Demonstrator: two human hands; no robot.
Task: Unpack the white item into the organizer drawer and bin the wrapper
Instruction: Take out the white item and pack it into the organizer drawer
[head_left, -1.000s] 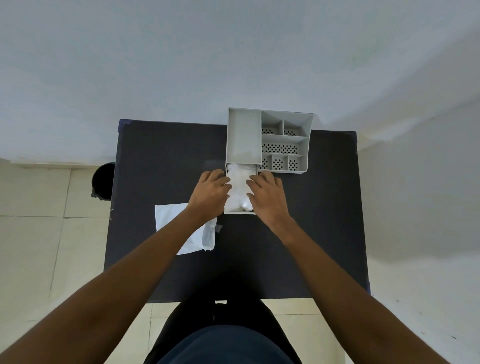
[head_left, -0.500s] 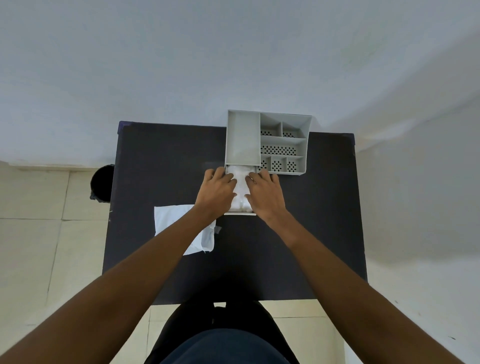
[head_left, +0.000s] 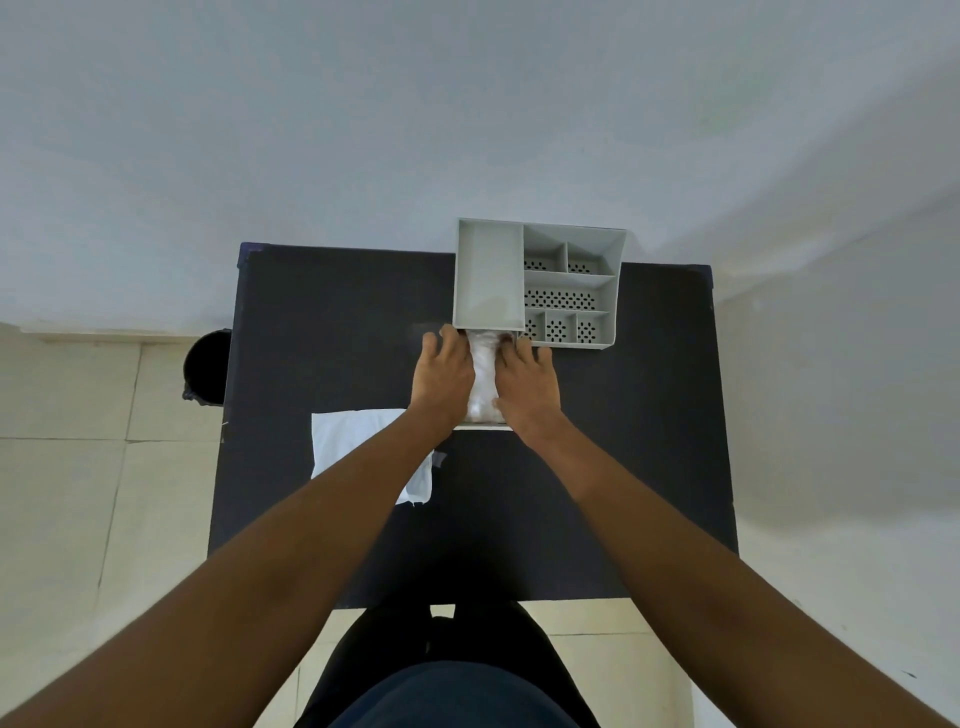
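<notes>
A grey organizer stands at the far edge of the black table. Its drawer is pulled out toward me and holds the white item. My left hand and my right hand lie palm down on either side of the item, fingers pressed against it and reaching toward the organizer's front. Only a strip of the item shows between them. The white wrapper lies flat on the table to the left, partly under my left forearm.
A black bin stands on the tiled floor just off the table's left edge. A pale wall rises behind the table. My legs are at the near table edge.
Both hands have slid forward along the drawer toward the organizer and closer together, covering more of the white item. The wrapper has stayed put.
</notes>
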